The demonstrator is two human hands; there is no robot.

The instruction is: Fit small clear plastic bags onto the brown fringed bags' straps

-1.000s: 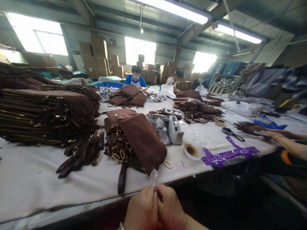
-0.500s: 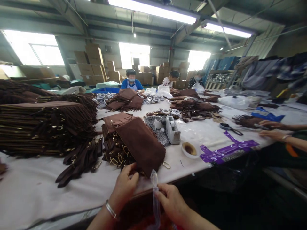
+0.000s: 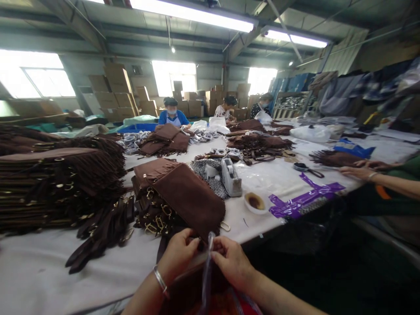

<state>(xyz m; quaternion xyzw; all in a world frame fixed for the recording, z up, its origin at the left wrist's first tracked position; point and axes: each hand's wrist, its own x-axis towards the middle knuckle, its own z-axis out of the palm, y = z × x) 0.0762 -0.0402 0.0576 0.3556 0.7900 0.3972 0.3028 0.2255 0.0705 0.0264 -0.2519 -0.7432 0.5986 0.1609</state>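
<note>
A brown fringed bag (image 3: 190, 197) lies on top of a small pile with gold-coloured rings, close to the table's front edge. At its lower corner is my left hand (image 3: 182, 253), fingers closed on something I cannot make out. Just to the right, my right hand (image 3: 231, 262) pinches a clear plastic strip (image 3: 206, 280) near its top end; the strip hangs down past the table edge. The two hands are close together. A gold oval ring (image 3: 225, 226) rests on the table beside the bag.
Stacked brown bags (image 3: 49, 188) and dark straps (image 3: 98, 236) are on the left. Beyond the bag stands a tape dispenser (image 3: 231, 177), with a tape roll (image 3: 255, 202) and purple wrapping (image 3: 302, 199) to its right. A neighbour's hands (image 3: 361, 170) touch fringed material; several people sit opposite.
My hands have come closer together, the right one rising slightly with the strip. The view has shifted, so the background appears further left.
</note>
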